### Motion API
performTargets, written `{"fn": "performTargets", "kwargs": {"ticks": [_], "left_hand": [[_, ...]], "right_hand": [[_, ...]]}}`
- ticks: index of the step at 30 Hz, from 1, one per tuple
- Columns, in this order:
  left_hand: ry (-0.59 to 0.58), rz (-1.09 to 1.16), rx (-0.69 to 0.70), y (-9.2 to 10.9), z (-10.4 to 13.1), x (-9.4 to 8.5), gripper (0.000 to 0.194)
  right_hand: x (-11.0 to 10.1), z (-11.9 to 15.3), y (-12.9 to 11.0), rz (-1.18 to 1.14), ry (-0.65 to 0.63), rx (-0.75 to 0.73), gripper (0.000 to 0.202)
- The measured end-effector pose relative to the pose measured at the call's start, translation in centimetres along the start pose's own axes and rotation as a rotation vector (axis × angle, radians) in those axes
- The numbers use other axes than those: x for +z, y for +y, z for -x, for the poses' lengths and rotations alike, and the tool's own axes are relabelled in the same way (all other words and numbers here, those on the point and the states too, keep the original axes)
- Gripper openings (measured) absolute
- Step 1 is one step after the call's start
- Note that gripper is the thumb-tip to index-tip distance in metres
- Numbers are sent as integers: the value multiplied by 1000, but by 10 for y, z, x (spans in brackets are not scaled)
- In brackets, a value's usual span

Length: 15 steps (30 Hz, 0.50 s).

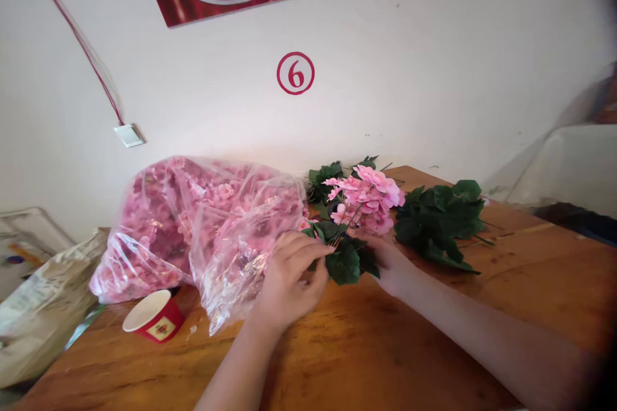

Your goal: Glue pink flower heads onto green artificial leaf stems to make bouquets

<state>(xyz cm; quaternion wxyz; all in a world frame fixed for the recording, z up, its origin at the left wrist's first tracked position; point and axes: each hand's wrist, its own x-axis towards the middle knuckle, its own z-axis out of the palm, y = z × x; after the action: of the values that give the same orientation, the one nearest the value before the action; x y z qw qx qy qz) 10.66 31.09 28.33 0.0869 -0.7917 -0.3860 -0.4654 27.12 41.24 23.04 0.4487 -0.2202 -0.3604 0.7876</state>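
Observation:
Near the middle of the wooden table [385,347], a bunch of pink artificial flowers [369,199] with green leaves [344,261] is between my hands. My left hand [296,270] is closed, thumb and fingertips pinched at the leaves and stems on the bunch's left side. My right hand [385,260] is on the right, under the blossoms, its fingers mostly hidden behind leaves and petals. To the left bulges a clear plastic bag [207,225] full of pink flowers. Right of my right hand lies a pile of green leaves [438,221].
A red and white paper cup [154,318] stands at the table's left, in front of the bag. More green leaves [328,176] lie by the wall. A large pale bag [53,302] is beyond the left edge.

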Motion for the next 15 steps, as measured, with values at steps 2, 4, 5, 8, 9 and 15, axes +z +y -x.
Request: {"fn": "performTargets", "kwargs": {"ticks": [2, 4, 5, 8, 9, 15], "left_hand": [[-66, 42, 35, -1, 1, 1, 32], [-161, 115, 31, 0, 1, 3, 33], [-207, 165, 9, 1, 2, 3, 31], [-268, 295, -150, 5, 1, 7, 26], [-255, 306, -213, 7, 1, 10, 28], [-1, 120, -349, 3, 1, 25, 16]], "right_hand": [[1, 1, -1, 16, 6, -22, 19], [2, 3, -1, 29, -17, -64, 18], [2, 4, 0, 32, -38, -85, 18], [3, 6, 2, 57, -101, -129, 18], [2, 7, 3, 72, -108, -134, 18], [2, 9, 9, 169, -109, -148, 19]]}}
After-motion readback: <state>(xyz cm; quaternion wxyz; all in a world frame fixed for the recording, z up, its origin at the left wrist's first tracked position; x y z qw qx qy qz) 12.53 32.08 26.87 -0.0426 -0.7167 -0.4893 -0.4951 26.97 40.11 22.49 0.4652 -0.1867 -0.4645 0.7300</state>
